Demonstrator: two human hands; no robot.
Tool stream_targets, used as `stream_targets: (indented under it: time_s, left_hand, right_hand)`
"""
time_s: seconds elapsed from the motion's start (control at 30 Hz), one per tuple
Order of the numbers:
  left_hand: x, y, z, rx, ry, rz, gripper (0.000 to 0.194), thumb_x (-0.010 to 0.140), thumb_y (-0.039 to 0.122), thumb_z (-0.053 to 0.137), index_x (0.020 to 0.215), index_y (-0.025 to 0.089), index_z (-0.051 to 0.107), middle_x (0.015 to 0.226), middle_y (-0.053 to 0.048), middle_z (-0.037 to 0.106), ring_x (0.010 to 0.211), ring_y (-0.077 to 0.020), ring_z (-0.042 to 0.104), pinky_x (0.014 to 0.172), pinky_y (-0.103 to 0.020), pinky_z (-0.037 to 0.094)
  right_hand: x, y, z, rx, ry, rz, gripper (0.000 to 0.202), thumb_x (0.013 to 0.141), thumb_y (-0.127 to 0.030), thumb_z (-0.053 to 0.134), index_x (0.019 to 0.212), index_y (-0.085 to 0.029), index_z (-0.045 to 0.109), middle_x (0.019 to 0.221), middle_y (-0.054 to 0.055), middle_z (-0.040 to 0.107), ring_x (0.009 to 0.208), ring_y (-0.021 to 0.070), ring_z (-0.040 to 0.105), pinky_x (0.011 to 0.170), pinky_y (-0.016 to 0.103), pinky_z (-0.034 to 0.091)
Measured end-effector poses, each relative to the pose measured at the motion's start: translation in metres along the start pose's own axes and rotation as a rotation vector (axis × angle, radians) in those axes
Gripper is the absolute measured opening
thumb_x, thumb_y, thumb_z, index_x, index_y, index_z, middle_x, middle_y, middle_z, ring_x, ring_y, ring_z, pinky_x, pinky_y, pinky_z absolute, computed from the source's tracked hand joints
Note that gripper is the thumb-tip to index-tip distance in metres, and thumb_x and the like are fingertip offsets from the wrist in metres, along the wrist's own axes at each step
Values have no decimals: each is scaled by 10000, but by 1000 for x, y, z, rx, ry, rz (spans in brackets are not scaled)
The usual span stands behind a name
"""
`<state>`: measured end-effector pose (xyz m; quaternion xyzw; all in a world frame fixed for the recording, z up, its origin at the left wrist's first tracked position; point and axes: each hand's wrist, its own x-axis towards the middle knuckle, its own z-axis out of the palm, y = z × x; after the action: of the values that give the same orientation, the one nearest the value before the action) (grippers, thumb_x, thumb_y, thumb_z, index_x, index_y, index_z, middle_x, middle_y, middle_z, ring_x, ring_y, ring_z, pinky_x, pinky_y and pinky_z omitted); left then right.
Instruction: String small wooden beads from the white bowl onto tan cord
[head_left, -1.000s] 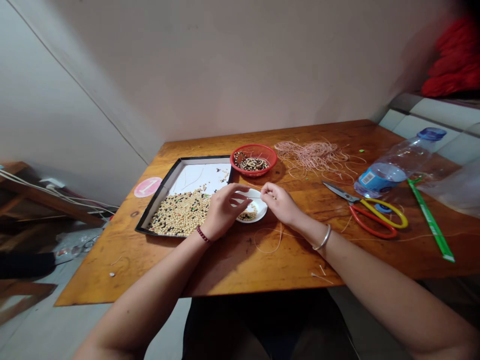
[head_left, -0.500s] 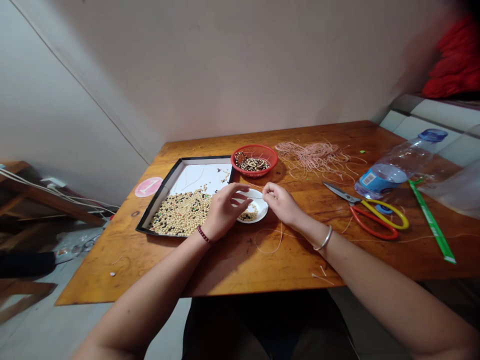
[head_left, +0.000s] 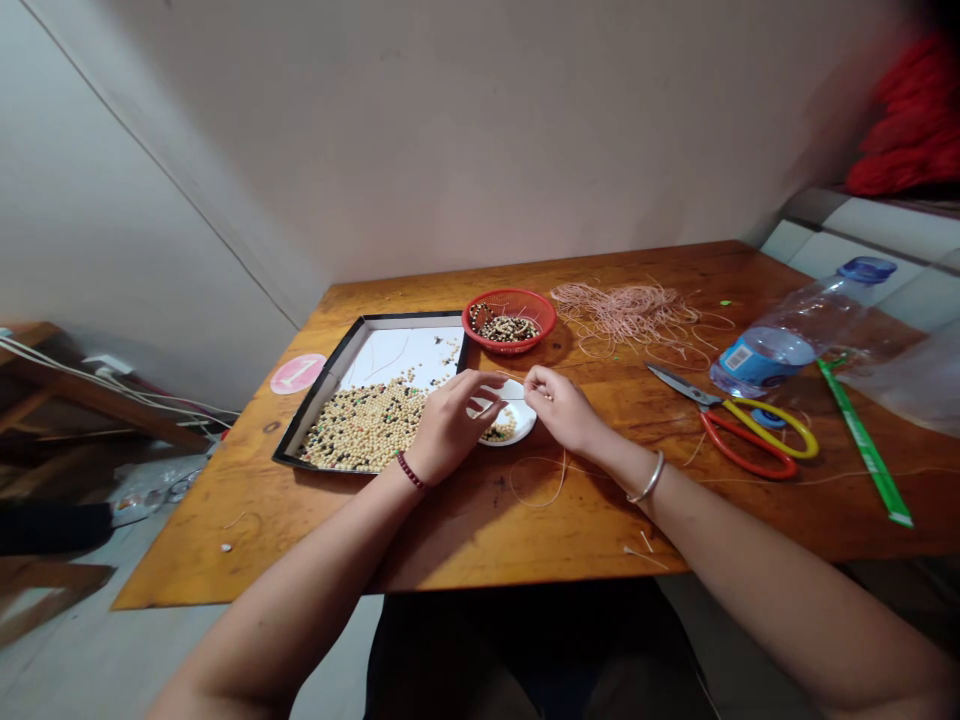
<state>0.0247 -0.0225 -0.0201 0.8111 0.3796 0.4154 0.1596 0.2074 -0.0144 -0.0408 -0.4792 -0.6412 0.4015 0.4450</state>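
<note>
- The table [head_left: 450, 540] carries a tray [head_left: 412, 320] of beads, left of the dish.
- A red basket [head_left: 510, 346] sits behind the hands.
- The left hand [head_left: 448, 420] has edged slightly toward the other; its thumb and forefinger stand parted, and whether that grip pinches anything I cannot tell.
- The right hand [head_left: 561, 408] keeps a narrow grip, apparently on a thin strand [head_left: 511, 400].
- The white dish [head_left: 523, 420] lies below the fingertips.
- The strand spans above it; so small a shift suggests the same fine handling continues.
</note>
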Motion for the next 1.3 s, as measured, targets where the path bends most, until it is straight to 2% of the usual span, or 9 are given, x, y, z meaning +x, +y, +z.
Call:
stream_targets:
  time_s: [0.1,0.27,0.33,0.53,0.7,0.8,0.93,1.3]
  left_hand:
    - [0,0,0,-26,-9,-6,212,832,181,671,1039,179,624,978,-48,681,759,-97,687,642,-184,570]
    - [1,1,-1,-113,9,-115,242,822,200,680,1054,174,614,1036,-72,681,807,-122,698,652,-196,579]
    - [2,1,-1,-173,26,-162,248,821,211,680,1056,170,611,1058,-82,680,836,-135,702,674,-208,583]
    - [8,0,-1,-522,61,-329,310,767,239,739,1030,152,600,1088,-87,665,927,-149,684,830,-262,577]
    - [12,4,-4,-723,54,-549,418,708,268,793,1062,188,585,1057,-59,656,961,-159,650,745,-228,556]
    - [13,8,-5,-860,67,-639,443,677,262,819,1040,204,572,1040,-34,647,944,-149,651,749,-225,535]
    - [14,8,-6,-932,64,-667,466,663,255,833,1035,209,557,1039,-28,646,921,-150,666,744,-225,517]
    - [12,7,-6,-895,22,-640,481,684,267,822,1074,209,545,1085,-47,638,1003,-192,660,782,-252,527]
  right_hand:
    - [1,-2,1,98,-20,16,113,737,-289,502,703,-189,463,625,-37,467,574,97,422,548,239,316]
    - [-1,-15,1,446,-153,254,125,722,-307,490,725,-219,401,467,-114,289,390,56,210,404,202,141]
    - [-2,-19,0,514,-152,294,135,716,-301,496,729,-220,390,463,-124,278,374,44,177,391,191,102]
    - [-1,-16,0,506,-94,283,115,687,-247,492,713,-218,384,444,-121,304,356,40,205,371,187,118]
    - [1,-11,4,463,-96,234,106,702,-238,496,708,-217,392,419,-119,316,362,44,215,388,195,143]
    - [0,-10,5,460,-103,201,110,703,-249,501,714,-216,396,420,-122,320,365,44,219,395,195,153]
    - [-1,-11,5,466,-102,179,116,704,-260,502,723,-217,396,422,-123,331,364,44,226,398,197,165]
    - [-3,-13,5,470,-106,167,141,726,-269,521,747,-222,390,453,-117,334,375,53,228,405,206,165]
